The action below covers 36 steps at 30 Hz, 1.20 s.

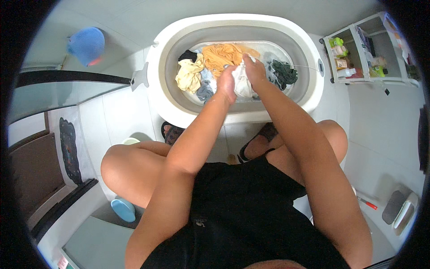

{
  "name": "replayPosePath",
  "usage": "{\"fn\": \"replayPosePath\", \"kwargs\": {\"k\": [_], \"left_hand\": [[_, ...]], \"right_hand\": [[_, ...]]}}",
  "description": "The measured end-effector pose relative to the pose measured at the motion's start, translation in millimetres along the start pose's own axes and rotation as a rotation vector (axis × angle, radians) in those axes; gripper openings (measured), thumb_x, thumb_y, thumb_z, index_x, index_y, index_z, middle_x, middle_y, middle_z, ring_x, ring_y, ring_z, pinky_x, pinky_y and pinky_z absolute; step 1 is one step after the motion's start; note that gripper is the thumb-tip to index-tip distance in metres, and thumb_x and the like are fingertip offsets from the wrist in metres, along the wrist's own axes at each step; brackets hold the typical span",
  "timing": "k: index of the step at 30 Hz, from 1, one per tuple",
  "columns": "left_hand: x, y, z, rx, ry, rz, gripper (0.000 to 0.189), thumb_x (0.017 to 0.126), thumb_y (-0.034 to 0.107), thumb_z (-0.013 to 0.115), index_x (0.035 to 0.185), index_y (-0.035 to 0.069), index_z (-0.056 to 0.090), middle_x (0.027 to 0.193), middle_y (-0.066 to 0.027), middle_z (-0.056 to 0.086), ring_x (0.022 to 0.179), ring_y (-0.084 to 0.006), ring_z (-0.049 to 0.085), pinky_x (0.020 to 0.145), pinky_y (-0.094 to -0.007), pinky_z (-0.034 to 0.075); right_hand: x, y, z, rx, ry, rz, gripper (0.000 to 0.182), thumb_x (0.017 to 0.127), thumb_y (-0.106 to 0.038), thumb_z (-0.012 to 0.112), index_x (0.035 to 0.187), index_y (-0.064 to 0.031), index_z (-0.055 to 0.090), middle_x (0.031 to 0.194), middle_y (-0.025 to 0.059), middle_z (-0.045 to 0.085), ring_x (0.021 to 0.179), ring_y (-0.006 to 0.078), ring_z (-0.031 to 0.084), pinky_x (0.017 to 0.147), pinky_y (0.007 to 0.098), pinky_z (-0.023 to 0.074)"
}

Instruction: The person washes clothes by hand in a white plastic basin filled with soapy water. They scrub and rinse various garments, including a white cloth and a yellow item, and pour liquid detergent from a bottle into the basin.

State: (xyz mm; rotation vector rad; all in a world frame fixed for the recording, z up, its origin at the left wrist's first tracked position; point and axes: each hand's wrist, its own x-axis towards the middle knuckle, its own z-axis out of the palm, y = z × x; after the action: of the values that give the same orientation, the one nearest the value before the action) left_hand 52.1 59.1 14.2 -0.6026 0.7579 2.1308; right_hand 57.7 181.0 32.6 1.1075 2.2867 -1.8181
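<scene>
My left hand [227, 84] and my right hand [255, 72] grip a white cloth [242, 81] between them, over a white and grey oval tub [235, 119]. Orange cloth [220, 57] lies behind my hands in the tub. Left of them are a pale yellow garment [189, 74], a black cloth [187, 55] and a grey-blue cloth [205, 90]. A dark green cloth [284, 74] lies at the tub's right end, in shallow, somewhat sudsy water. The lower part of the white cloth hangs towards the tub's near side.
A white shelf rack [357, 50] with bottles stands at the right. A blue mesh item [88, 45] hangs at upper left. A light blue basin [123, 209] sits on the floor at lower left. A dark-framed glass panel [72, 80] borders the left.
</scene>
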Motion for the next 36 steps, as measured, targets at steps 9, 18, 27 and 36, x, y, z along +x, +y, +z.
{"fn": "replayPosePath", "kwargs": {"k": [9, 18, 27, 36], "left_hand": [[22, 10, -9, 0.522, 0.213, -0.151, 0.04, 0.096, 0.049, 0.059, 0.121, 0.017, 0.062, 0.106, 0.0003, 0.062, 0.09, -0.0192, 0.056, 0.082, -0.0362, 0.044], [29, 5, -12, 0.529, 0.318, -0.083, 0.028, 0.095, 0.037, 0.059, 0.114, 0.016, 0.062, 0.105, 0.0006, 0.064, 0.088, -0.018, 0.061, 0.078, -0.0366, 0.047], [31, 8, -14, 0.566, 0.358, -0.019, 0.021, 0.092, 0.034, 0.06, 0.103, 0.017, 0.064, 0.092, 0.0021, 0.064, 0.079, -0.0139, 0.061, 0.069, -0.0329, 0.047], [19, 11, 12, 0.299, 0.512, -0.137, 0.077, 0.091, 0.073, 0.05, 0.143, 0.016, 0.051, 0.139, -0.0102, 0.057, 0.126, -0.0317, 0.055, 0.105, -0.05, 0.043]], "right_hand": [[76, 55, -48, 0.045, -0.052, 0.057, 0.08, 0.083, -0.038, 0.074, 0.149, -0.0064, 0.043, 0.128, 0.0202, 0.061, 0.116, 0.0338, 0.062, 0.1, 0.0446, 0.0498], [52, 110, 5, -1.311, -0.119, -0.324, 0.084, 0.091, -0.063, 0.055, 0.157, -0.015, 0.035, 0.166, 0.021, 0.013, 0.152, 0.0387, 0.02, 0.119, 0.0588, 0.0217], [68, 102, 12, -1.401, -0.28, -0.124, 0.073, 0.088, -0.046, 0.067, 0.15, -0.0134, 0.045, 0.166, 0.014, 0.021, 0.15, 0.0392, 0.023, 0.108, 0.068, 0.0336], [59, -19, -18, 0.017, -0.256, 0.159, 0.062, 0.086, -0.045, 0.072, 0.133, -0.0051, 0.061, 0.122, 0.0218, 0.066, 0.108, 0.0268, 0.066, 0.091, 0.0391, 0.0518]]}}
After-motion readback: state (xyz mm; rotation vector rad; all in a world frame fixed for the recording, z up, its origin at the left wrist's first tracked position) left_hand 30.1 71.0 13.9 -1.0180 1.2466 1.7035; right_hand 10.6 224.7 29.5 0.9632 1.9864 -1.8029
